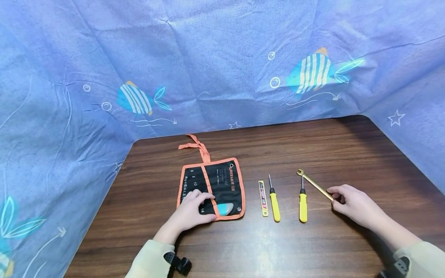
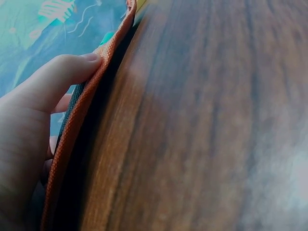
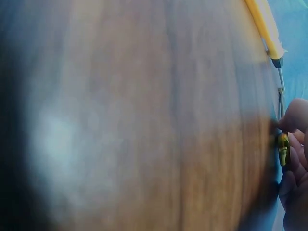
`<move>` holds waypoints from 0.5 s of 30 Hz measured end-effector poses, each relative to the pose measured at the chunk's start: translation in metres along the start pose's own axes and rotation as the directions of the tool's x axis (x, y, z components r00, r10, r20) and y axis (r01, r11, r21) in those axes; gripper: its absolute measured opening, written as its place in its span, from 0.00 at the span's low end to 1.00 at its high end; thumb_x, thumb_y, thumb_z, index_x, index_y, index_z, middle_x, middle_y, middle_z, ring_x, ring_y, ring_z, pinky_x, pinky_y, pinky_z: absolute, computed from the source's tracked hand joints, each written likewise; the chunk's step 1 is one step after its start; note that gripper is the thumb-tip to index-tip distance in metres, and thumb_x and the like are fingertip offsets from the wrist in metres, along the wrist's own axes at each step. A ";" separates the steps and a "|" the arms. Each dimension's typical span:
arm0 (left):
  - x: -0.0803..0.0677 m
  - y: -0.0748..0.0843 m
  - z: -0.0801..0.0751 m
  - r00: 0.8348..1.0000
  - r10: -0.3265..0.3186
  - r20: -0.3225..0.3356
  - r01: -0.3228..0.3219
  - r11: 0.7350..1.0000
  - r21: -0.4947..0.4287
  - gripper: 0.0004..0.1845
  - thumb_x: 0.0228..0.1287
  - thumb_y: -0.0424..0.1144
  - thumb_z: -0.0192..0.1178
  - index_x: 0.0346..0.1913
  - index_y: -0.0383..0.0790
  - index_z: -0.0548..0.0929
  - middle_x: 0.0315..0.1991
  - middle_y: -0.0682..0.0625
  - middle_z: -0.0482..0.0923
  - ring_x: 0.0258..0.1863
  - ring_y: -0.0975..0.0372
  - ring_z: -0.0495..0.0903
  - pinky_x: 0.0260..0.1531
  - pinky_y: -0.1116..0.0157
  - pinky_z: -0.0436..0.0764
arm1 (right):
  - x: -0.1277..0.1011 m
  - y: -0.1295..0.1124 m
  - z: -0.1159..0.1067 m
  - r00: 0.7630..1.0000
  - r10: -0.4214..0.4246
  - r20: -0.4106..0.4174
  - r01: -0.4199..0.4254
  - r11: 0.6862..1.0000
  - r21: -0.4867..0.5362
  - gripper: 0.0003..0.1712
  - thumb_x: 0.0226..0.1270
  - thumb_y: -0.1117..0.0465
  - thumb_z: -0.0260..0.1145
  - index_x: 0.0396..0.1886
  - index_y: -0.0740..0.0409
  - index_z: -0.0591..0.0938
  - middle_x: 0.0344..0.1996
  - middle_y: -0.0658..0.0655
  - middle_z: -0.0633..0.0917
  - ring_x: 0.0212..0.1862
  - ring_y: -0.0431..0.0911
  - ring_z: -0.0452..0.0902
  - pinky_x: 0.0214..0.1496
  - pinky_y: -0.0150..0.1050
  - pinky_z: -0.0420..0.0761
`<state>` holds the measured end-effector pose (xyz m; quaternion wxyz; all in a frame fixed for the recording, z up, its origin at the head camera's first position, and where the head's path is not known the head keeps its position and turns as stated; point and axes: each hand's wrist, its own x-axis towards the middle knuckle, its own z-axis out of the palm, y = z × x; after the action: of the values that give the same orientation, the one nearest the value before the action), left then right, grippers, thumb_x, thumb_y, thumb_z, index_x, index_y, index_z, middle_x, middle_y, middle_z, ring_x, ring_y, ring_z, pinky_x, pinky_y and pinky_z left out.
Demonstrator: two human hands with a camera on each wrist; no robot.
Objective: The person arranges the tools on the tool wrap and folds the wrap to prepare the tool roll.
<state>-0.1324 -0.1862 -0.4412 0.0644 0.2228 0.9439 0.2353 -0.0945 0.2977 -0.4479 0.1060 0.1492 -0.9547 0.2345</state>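
Observation:
In the head view a black tool pouch (image 1: 226, 179) with orange trim lies unrolled on the table. A rounded teal-and-grey tool end (image 1: 226, 209) pokes from its pocket strip. My left hand (image 1: 192, 208) rests on the pouch's lower left, thumb on the orange front edge (image 2: 91, 91) and index finger near the pocket strip. To the right, my right hand (image 1: 354, 202) pinches the near end of a gold-coloured open-end wrench (image 1: 314, 184). The wrench's open jaw points away, beyond the tip of the nearer screwdriver (image 1: 303, 206). In the right wrist view, the wrench's end (image 3: 284, 149) shows between thumb and fingers.
A second yellow-handled screwdriver (image 1: 275, 204) and a narrow yellow printed strip (image 1: 263, 197) lie between pouch and wrench. Orange ties (image 1: 201, 148) trail off the pouch's far edge. Blue fish-patterned cloth (image 1: 222, 77) hangs around the wooden table (image 1: 264, 247).

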 end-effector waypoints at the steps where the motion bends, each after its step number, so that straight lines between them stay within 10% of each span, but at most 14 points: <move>1: 0.000 0.000 0.000 1.000 0.000 0.000 0.000 1.000 0.000 0.30 0.46 0.64 0.66 0.55 0.61 0.77 0.35 0.61 0.65 0.38 0.66 0.64 0.39 0.61 0.67 | 0.001 -0.001 0.000 1.000 0.006 0.004 -0.006 1.000 0.003 0.18 0.43 0.68 0.69 0.39 0.61 0.82 0.28 0.43 0.75 0.28 0.31 0.67 0.28 0.33 0.70; 15: 0.000 -0.001 0.000 1.000 0.009 0.002 -0.009 1.000 0.003 0.30 0.47 0.64 0.65 0.55 0.61 0.76 0.34 0.60 0.64 0.37 0.65 0.64 0.40 0.61 0.66 | 0.002 -0.006 0.002 0.999 0.030 0.026 -0.029 0.999 -0.034 0.17 0.41 0.67 0.68 0.37 0.60 0.83 0.27 0.44 0.75 0.30 0.37 0.69 0.31 0.36 0.71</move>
<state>-0.1330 -0.1870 -0.4412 0.0641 0.2274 0.9431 0.2340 -0.0949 0.2916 -0.4463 0.0923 0.1366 -0.9619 0.2181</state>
